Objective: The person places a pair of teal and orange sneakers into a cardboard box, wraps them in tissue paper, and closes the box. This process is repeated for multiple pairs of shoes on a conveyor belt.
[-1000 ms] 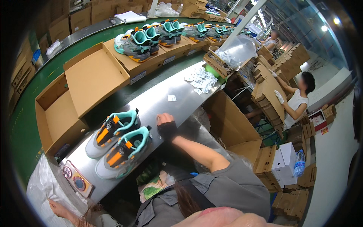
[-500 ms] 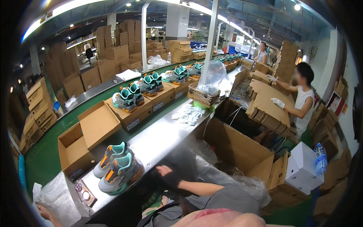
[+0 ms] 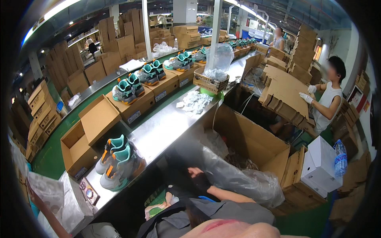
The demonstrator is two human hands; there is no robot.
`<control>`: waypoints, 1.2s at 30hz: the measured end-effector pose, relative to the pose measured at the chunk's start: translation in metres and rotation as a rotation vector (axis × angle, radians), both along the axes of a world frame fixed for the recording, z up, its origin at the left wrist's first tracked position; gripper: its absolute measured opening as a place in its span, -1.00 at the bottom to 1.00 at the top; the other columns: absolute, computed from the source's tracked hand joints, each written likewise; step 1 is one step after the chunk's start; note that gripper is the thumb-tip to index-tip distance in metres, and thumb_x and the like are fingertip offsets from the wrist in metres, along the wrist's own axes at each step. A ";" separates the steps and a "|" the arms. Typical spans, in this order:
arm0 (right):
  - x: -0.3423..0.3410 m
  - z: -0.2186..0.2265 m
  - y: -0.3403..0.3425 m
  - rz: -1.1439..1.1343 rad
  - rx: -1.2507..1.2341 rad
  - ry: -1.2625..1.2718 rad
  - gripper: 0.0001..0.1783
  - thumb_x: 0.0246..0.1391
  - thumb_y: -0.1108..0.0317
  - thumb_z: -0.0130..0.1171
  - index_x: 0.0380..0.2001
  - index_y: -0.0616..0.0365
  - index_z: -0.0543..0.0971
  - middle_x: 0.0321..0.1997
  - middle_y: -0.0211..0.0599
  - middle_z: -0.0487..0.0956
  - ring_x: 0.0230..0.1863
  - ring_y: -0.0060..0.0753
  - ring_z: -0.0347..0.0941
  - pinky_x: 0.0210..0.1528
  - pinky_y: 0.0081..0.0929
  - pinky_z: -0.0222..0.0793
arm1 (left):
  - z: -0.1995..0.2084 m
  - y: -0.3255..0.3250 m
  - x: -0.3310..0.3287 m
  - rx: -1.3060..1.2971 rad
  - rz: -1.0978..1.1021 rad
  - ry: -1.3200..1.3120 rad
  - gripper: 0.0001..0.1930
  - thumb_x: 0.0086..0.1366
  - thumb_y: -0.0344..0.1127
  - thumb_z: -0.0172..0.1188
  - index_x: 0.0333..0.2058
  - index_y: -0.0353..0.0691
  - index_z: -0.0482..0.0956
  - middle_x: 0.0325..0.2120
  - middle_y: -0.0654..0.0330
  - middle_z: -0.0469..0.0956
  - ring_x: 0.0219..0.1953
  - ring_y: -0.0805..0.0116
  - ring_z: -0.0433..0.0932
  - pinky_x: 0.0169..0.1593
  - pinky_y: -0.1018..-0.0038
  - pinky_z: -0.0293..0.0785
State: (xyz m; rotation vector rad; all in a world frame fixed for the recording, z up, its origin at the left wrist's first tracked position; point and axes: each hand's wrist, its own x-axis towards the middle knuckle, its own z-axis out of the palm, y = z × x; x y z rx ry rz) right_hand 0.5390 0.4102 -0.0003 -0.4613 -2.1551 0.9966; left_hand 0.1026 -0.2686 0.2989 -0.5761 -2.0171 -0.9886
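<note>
At the far left edge, my left hand (image 3: 31, 191) is raised at the side of a thin whitish sheet of packing paper (image 3: 47, 191), and its fingers seem closed on the sheet's edge. More of this paper lies in a pile (image 3: 75, 204) at the near end of the metal bench. My right hand (image 3: 197, 177), in a black fingerless glove, hangs off the bench's near side with nothing in it, fingers loosely apart. Between the hands, a pair of grey, teal and orange sneakers (image 3: 120, 164) stands on the bench. Behind them sits an open brown shoebox (image 3: 75, 152) with its lid tilted up.
More sneakers (image 3: 127, 89) stand on closed shoeboxes along the green conveyor (image 3: 49, 152). Small white packets (image 3: 194, 102) lie near a basket (image 3: 211, 81). A large carton (image 3: 254, 137) with plastic stands at right. Beyond it, a person in white gloves (image 3: 306, 98) handles flat cardboard (image 3: 283, 89).
My left hand has risen toward the far left, and the sheet has lifted with it. My right hand has moved right, away from the bench. The view has shifted slightly.
</note>
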 end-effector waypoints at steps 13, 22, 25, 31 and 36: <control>-0.298 0.250 -0.112 0.802 -0.396 0.010 0.15 -0.34 0.15 0.38 0.22 0.21 -0.13 -0.27 -0.15 0.32 -0.41 -0.48 0.28 -0.37 -0.51 0.25 | -0.002 0.413 0.010 0.434 -0.680 -0.668 -0.76 0.33 -0.21 -0.16 -0.19 -0.28 0.29 -0.37 0.25 0.41 -0.35 0.54 0.47 -0.25 0.57 0.44; -0.499 0.239 -0.078 0.627 -1.083 0.142 -0.93 0.05 0.39 -0.02 -0.41 0.13 0.34 -0.57 -0.39 0.46 -0.56 -0.63 0.37 -0.49 -0.64 0.31 | -0.005 0.422 -0.079 0.208 -0.439 -0.482 -0.59 0.25 -0.29 0.00 0.02 -0.38 0.21 -0.04 0.01 0.31 0.05 0.24 0.29 0.10 0.41 0.18; -0.541 0.239 -0.011 0.392 -0.950 0.337 -0.91 0.06 0.34 0.01 -0.46 0.07 0.38 -0.59 -0.39 0.50 -0.74 -0.70 0.24 -0.72 -0.73 0.12 | -0.018 0.395 -0.080 -0.526 -0.093 -0.159 -0.52 0.18 -0.28 0.07 0.05 -0.33 0.21 0.05 -0.09 0.20 0.15 0.04 0.13 0.15 0.17 0.05; -0.554 0.261 0.106 -0.038 -0.957 0.499 -0.92 -0.01 0.34 0.01 -0.50 0.07 0.39 -0.63 -0.39 0.51 -0.81 -0.62 0.20 -0.79 -0.65 0.09 | -0.090 0.278 -0.089 -1.080 0.484 -0.776 -0.31 0.14 0.08 0.01 0.12 -0.26 0.13 0.14 -0.11 0.04 0.20 -0.10 -0.03 0.12 -0.12 -0.05; -0.549 0.238 0.173 -0.354 -0.927 0.623 -0.85 -0.03 0.39 -0.02 -0.35 0.18 0.35 -0.62 -0.26 0.53 -0.88 -0.52 0.16 -0.82 -0.55 0.08 | -0.125 0.207 -0.104 -0.687 0.730 -0.950 -0.08 0.01 0.33 -0.01 0.17 -0.25 0.04 0.14 -0.26 -0.03 0.17 -0.19 0.03 0.13 0.03 0.06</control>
